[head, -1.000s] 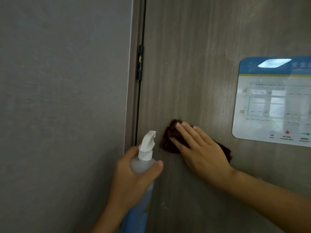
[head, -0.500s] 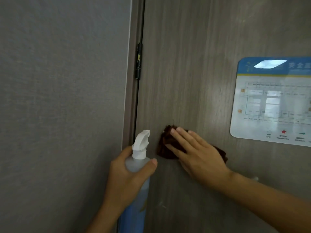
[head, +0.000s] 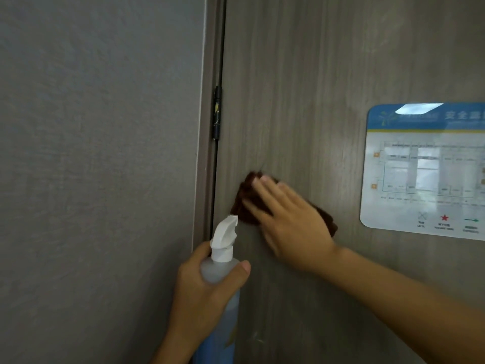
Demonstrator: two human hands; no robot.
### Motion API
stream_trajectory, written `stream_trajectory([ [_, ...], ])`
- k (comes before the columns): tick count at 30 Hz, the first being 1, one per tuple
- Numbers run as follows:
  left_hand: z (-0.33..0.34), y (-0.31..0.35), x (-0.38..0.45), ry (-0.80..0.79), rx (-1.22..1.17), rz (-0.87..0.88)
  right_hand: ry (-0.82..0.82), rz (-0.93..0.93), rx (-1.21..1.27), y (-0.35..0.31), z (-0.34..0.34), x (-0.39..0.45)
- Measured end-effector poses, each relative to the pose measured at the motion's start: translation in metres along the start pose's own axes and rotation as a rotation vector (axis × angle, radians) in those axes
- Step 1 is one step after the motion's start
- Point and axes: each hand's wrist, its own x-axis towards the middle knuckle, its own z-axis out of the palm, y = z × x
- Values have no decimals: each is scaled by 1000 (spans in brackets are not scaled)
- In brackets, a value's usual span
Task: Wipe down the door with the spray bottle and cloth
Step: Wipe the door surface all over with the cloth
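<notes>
- Grey textured wall [head: 99,153] fills the left half of the view, bordered by a brown door frame [head: 203,153].
- A grey-brown wood-grain door [head: 301,88] takes up the right half; a black hinge [head: 216,112] is fixed at its left edge.
- A glossy white and blue floor-plan sign [head: 425,169] is mounted on the door at the right, well apart from the hands.
- A dark brown cloth [head: 246,203] is pressed flat against the door by the right hand [head: 294,227], whose fingers are held straight and are blurred.
- A clear spray bottle of blue liquid with a white trigger head [head: 223,258] is gripped around its neck by the left hand [head: 202,292], just below the cloth, beside the frame.
</notes>
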Motion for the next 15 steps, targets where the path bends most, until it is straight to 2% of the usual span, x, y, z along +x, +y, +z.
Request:
stream_trajectory([
  [2, 0, 2, 2, -1, 5, 7, -58, -153, -29, -7, 9, -21],
  [5, 1, 6, 5, 6, 9, 17, -59, -186, -47, -2, 6, -27],
  [7, 1, 6, 7, 7, -2, -2, 2, -86, -58, 10, -3, -11],
  [12, 4, 3, 5, 40, -1, 24, 165, 379, -24, 23, -17, 60],
  [15, 4, -4, 2, 73, 26, 12, 191, 381, 35, 3, -9, 79],
])
